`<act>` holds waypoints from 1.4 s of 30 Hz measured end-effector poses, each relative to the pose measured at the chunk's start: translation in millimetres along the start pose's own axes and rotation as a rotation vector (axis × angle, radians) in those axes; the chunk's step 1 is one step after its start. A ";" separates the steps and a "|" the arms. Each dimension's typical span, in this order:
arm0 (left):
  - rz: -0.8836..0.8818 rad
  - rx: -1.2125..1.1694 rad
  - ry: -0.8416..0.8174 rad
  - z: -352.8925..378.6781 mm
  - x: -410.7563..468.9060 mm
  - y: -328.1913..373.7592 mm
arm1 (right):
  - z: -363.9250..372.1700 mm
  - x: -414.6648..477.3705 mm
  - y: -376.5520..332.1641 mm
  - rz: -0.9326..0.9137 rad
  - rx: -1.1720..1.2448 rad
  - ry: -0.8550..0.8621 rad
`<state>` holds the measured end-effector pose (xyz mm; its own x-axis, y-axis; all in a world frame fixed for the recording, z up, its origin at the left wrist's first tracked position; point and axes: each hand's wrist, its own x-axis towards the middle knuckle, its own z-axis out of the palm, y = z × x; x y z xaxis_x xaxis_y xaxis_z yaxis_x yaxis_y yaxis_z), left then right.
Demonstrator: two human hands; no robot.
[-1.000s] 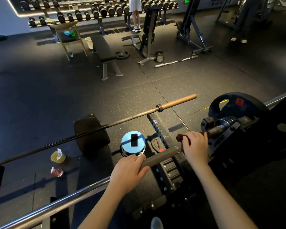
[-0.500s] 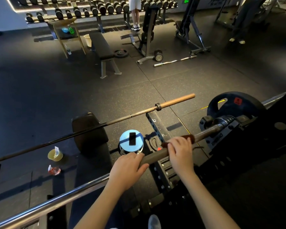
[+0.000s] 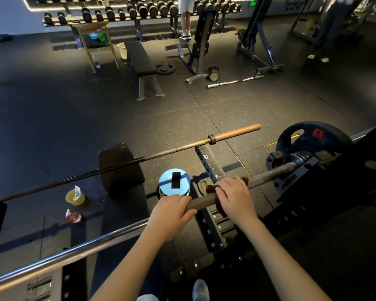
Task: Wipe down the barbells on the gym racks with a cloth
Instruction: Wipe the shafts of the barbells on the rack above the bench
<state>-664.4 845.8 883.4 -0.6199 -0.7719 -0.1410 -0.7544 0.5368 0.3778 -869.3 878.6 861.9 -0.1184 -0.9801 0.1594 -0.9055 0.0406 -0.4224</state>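
The person stands over a barbell [image 3: 267,175] that runs from the lower left of the view up to the right, where its end passes a collar beside a black weight plate [image 3: 313,137]. The left hand [image 3: 172,211] grips the bar from above, fingers curled over the top and the thumb tucked against the near side. Just to its right, the right hand [image 3: 234,198] closes over a dark brown cloth [image 3: 212,189] and holds it against the shaft. Cloth shows at both sides of the hand and hangs a little beneath the bar; whether it wraps fully round is hidden by the palm. A short bare stretch of bar lies between the two hands.

Below the hands stands the perforated upright of the rack [image 3: 211,168]. Beyond it a second barbell [image 3: 234,132] with a copper-coloured sleeve lies roughly parallel. A round pale blue object [image 3: 164,187] sits just behind the left hand with a phone [image 3: 175,180] lying flat on top. On the floor to the left are a yellow cup [image 3: 75,197] and a small pink cup [image 3: 73,217]. Farther off stand a flat bench [image 3: 139,57] and a dumbbell rack [image 3: 139,9].
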 end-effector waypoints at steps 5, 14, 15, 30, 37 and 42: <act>-0.061 -0.028 -0.008 -4.7 -17.2 -12.2 | -10.5 9.9 10.1 0.219 -0.029 0.141; -0.092 -0.034 0.014 -8.0 -39.9 -29.2 | -2.7 -2.6 0.1 -0.018 -0.046 0.033; -0.089 -0.032 0.027 -8.3 -39.7 -28.4 | -4.4 -1.6 3.2 0.030 -0.061 0.073; -0.105 -0.015 0.046 -4.9 -39.3 -28.6 | 17.1 -8.9 -31.8 0.207 0.031 0.129; -0.090 -0.032 -0.003 -8.8 -40.8 -30.0 | 7.5 -14.7 -22.5 -0.075 -0.014 -0.028; -0.131 0.023 -0.053 -13.6 -54.8 -44.2 | 25.7 -17.5 -50.2 0.221 0.011 0.122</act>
<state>-594.2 859.7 886.9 -0.5260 -0.8172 -0.2356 -0.8339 0.4411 0.3318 -811.3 888.7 857.4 -0.3616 -0.9170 0.1681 -0.8479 0.2485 -0.4682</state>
